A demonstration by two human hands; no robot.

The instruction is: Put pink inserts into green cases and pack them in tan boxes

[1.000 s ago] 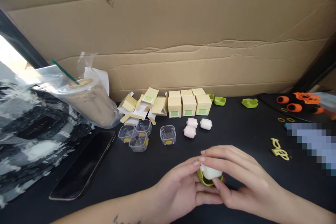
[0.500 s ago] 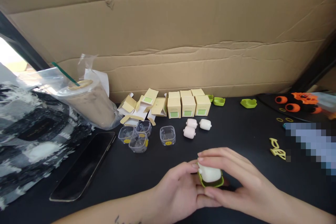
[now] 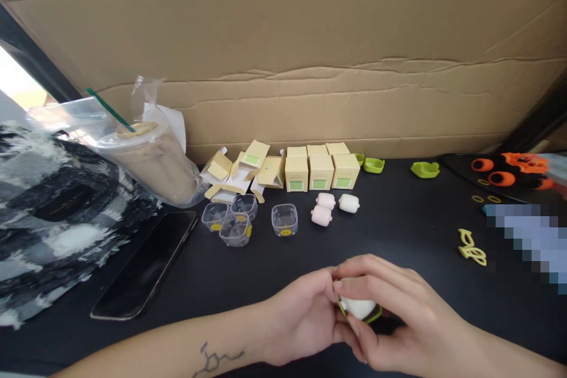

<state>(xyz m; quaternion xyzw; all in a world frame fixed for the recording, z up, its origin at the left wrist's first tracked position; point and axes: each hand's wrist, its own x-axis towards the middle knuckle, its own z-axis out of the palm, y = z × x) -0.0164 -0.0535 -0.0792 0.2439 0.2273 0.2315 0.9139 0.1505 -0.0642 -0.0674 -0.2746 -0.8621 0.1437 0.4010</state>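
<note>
In front of me, my left hand [image 3: 301, 316] is closed around the left side of a small green plastic holder [image 3: 376, 313]. A white barrel-shaped piece [image 3: 359, 308] with a small end knob sits in that holder. The fingers of my right hand [image 3: 407, 316] press over the top and right side of the same piece, with the thumb at its lower edge. My fingers cover much of the holder. Beyond the hands lie two pale pink barrel-shaped pieces [image 3: 321, 216] and another white barrel piece [image 3: 349, 203].
Several clear plastic cups [image 3: 284, 220] stand left of centre. Behind them are opened cartons [image 3: 270, 172] and upright small boxes [image 3: 321, 173]. Green holders [image 3: 425, 170] lie at the back. Yellow-green loops [image 3: 472, 254], an orange-and-black object [image 3: 525, 162], a phone [image 3: 146, 266] and a bagged drink [image 3: 155, 159] flank the workspace.
My right fingers have closed further over the white piece, and the right thumb has moved up onto its lower edge. More of my left forearm shows. The view has tilted slightly downward.
</note>
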